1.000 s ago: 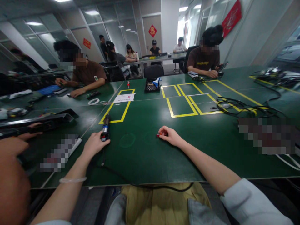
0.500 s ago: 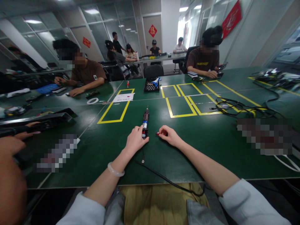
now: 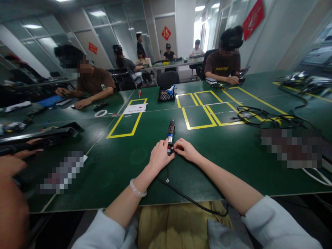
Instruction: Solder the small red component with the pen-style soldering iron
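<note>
On the green table in front of me lies what looks like an electric screwdriver with its inner parts bare: a dark front end, a silver motor body with a blue band, and red and black parts at the rear. My left hand is closed around the rear of it. Close against the rear from the right is my right hand, its fingertips pinched on a small red part that mostly hides behind them. A thin wire with a ring terminal hangs below my left hand. A black cable runs toward my lap.
Yellow tape rectangles mark the table ahead. A black tray stands beyond them, with a white paper and a tape roll to the left. Tangled black cables lie at right. Co-workers sit across and at left.
My left hand has moved right with the screwdriver. The gap to my right hand has closed, and the red part is now at the tool's rear end.
</note>
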The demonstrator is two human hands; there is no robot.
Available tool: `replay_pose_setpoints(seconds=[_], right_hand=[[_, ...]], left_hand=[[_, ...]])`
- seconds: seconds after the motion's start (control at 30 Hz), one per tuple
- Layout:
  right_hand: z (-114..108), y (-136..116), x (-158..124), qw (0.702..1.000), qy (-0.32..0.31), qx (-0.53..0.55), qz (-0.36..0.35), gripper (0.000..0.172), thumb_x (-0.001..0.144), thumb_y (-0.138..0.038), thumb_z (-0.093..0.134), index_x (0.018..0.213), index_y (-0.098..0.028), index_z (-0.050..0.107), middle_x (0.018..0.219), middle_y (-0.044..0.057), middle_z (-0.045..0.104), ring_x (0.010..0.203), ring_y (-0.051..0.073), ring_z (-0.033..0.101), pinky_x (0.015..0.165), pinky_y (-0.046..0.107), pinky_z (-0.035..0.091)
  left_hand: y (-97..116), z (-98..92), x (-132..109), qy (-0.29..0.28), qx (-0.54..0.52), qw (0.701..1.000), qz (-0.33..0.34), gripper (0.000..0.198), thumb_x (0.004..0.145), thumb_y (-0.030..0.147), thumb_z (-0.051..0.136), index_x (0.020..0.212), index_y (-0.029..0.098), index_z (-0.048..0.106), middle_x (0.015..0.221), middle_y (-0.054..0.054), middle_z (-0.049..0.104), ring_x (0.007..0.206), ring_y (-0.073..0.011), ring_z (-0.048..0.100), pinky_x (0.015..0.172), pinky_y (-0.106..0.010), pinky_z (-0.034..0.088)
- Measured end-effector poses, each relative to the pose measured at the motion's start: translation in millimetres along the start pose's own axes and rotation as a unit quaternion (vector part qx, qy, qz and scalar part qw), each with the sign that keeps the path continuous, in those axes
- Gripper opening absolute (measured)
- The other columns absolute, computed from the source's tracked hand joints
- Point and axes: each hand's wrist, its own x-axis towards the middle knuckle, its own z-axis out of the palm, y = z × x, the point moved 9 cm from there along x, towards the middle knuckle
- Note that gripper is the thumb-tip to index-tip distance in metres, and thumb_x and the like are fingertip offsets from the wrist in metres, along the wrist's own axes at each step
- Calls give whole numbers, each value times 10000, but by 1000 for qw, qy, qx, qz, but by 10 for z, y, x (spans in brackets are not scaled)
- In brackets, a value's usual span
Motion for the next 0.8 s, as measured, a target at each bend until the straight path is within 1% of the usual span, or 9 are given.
replay_pose_setpoints(seconds=[0.13, 0.27, 0.4, 0.47, 0.57, 0.7, 0.8], right_hand=[[-21, -27, -8, 1000, 4, 12, 2, 82, 809, -150, 613, 860, -182, 669, 829, 16, 535, 683, 120, 527, 674, 258, 435], [-57, -39, -30, 999, 13, 31, 9, 90, 824, -197, 607, 885, -179, 672, 811, 19, 599, 679, 126, 547, 666, 258, 443], [-81, -3, -43, 998, 15, 63, 27, 133, 834, -237, 597, 940, -171, 644, 802, 16, 642, 672, 128, 561, 660, 256, 454], [-87, 1, -45, 997, 13, 70, 31, 149, 830, -245, 600, 955, -170, 634, 800, 12, 647, 670, 127, 563, 661, 255, 458], [-64, -38, -45, 996, -2, 85, 24, 184, 831, -253, 597, 994, -171, 620, 841, 18, 651, 690, 126, 568, 674, 256, 465], [-23, -87, -44, 996, -20, 81, 10, 201, 823, -228, 597, 1013, -165, 613, 874, 27, 642, 718, 126, 564, 681, 255, 464], [-15, -52, -45, 996, -20, 85, 21, 194, 825, -211, 589, 1011, -157, 606, 881, 31, 644, 708, 121, 560, 675, 249, 462]], left_hand=[[4, 6, -14, 7, 4, 1000, 0, 631, 781, 403, 593, 1346, 199, 401, 1102, -123, 524, 976, -263, 530, 776, -335, 406], [14, -9, -10, 13, -5, 1000, -6, 669, 782, 435, 597, 1369, 199, 380, 1141, -135, 512, 1009, -277, 520, 807, -346, 392], [28, -16, 41, 14, 28, 999, -17, 647, 818, 494, 539, 1365, 181, 393, 1081, -134, 518, 963, -276, 525, 793, -356, 383], [27, -19, 68, 16, 37, 999, -22, 643, 834, 500, 513, 1375, 176, 389, 1059, -137, 518, 950, -280, 522, 784, -363, 381], [-1, -35, 74, 16, 36, 999, -19, 642, 840, 488, 514, 1397, 202, 373, 1058, -131, 516, 964, -280, 514, 795, -365, 379], [-142, -91, -3, 7, 55, 998, -8, 621, 863, 496, 481, 1408, 220, 365, 1069, -125, 525, 962, -268, 517, 802, -355, 385], [-384, -161, -113, -7, 97, 995, -11, 617, 884, 508, 436, 1420, 214, 356, 1108, -133, 526, 962, -266, 523, 806, -354, 395]])
